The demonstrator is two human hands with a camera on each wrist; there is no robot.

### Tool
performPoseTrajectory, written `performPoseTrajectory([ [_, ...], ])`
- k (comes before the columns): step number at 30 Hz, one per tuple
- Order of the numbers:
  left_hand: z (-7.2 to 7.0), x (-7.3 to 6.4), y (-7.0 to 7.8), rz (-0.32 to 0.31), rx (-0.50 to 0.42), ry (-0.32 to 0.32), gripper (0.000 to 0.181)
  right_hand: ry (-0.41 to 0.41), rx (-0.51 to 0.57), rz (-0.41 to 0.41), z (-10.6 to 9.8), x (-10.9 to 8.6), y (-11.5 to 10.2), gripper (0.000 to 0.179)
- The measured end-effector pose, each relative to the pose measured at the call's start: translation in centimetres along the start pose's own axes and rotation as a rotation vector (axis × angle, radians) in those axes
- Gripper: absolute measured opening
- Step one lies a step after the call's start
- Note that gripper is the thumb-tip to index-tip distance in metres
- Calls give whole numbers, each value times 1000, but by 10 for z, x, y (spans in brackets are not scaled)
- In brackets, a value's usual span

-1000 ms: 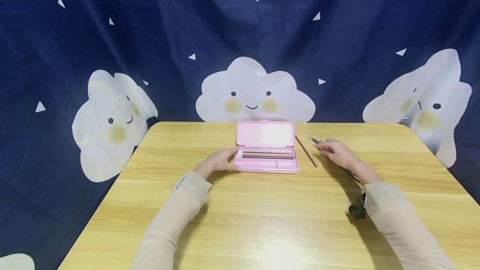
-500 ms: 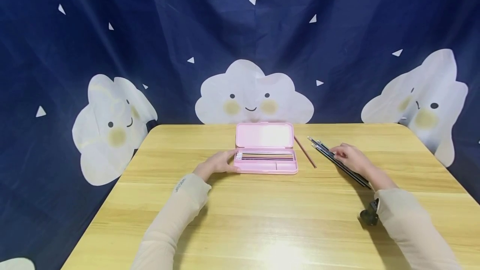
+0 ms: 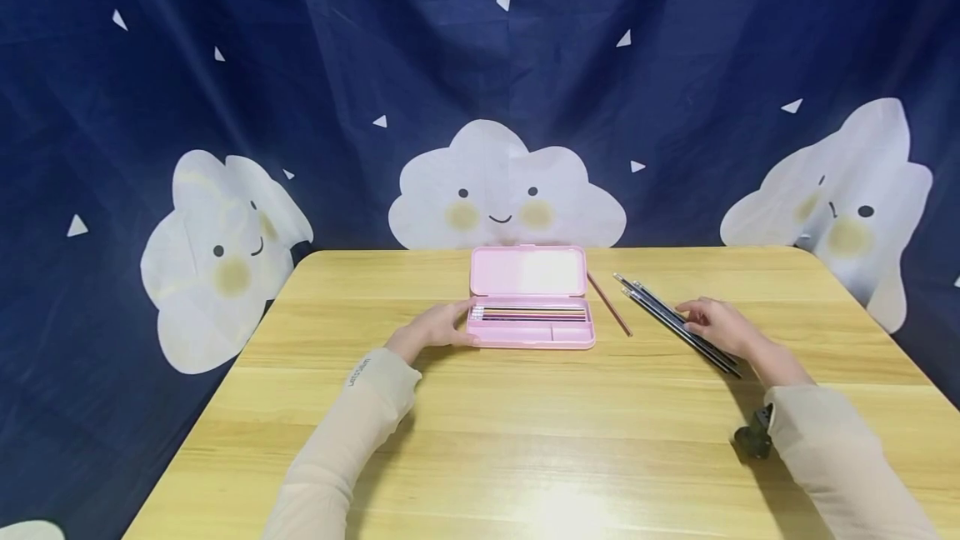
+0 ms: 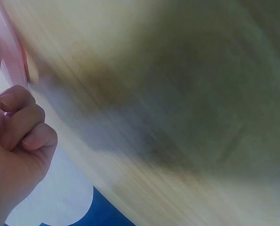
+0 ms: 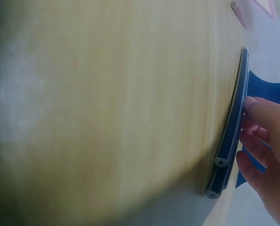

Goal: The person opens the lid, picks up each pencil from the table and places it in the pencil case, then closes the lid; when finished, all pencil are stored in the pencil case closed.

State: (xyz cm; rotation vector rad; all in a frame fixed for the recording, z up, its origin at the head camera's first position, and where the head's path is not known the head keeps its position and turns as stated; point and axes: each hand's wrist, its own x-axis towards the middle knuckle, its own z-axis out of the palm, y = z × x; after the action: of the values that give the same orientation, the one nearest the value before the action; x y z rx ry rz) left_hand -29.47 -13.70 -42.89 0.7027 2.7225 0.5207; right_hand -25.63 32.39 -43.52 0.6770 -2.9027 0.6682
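Observation:
In the head view a pink pencil case (image 3: 517, 332) lies with its lid raised. Striped pencils (image 3: 532, 312) with white eraser ends lie side by side in its long compartment. My left hand (image 3: 437, 327) holds the case's left end, thumb at the near corner and fingers at the far one; its other fingers are curled in the left wrist view. Several black pencils (image 3: 660, 314) lie slantwise to the right, eraser ends away from me. My right hand (image 3: 722, 330) is over their right side with relaxed fingers; in the right wrist view its thumb touches their edge.
One reddish-brown pencil (image 3: 611, 304) lies on the wooden table (image 3: 465, 423) between the case and the black pencils. Behind the table's far edge hangs a dark blue curtain (image 3: 330, 98) with white clouds. A small black camera (image 3: 753, 436) hangs by the right sleeve.
My right hand has drawn back to the right along the black pencils, away from their eraser ends, leaving them on the table. My left hand has stayed at the case.

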Motion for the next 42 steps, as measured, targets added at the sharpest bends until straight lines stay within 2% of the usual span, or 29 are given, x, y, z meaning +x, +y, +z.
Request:
performPoseTrajectory([
  [14,1,0,-1,-23,-13,-2,85,-109,126,122,1,2,-6,23],
  [23,0,-1,0,-38,-11,-8,86,-82,182,158,1,3,-3,20],
  [29,1,0,-1,-27,-8,-6,86,-10,158,105,-1,7,-8,17],
  [35,0,-1,0,-19,-10,-6,85,25,136,40,-2,16,-16,16],
  [42,-1,-2,1,-19,-5,-6,85,56,160,5,9,27,-25,15],
])
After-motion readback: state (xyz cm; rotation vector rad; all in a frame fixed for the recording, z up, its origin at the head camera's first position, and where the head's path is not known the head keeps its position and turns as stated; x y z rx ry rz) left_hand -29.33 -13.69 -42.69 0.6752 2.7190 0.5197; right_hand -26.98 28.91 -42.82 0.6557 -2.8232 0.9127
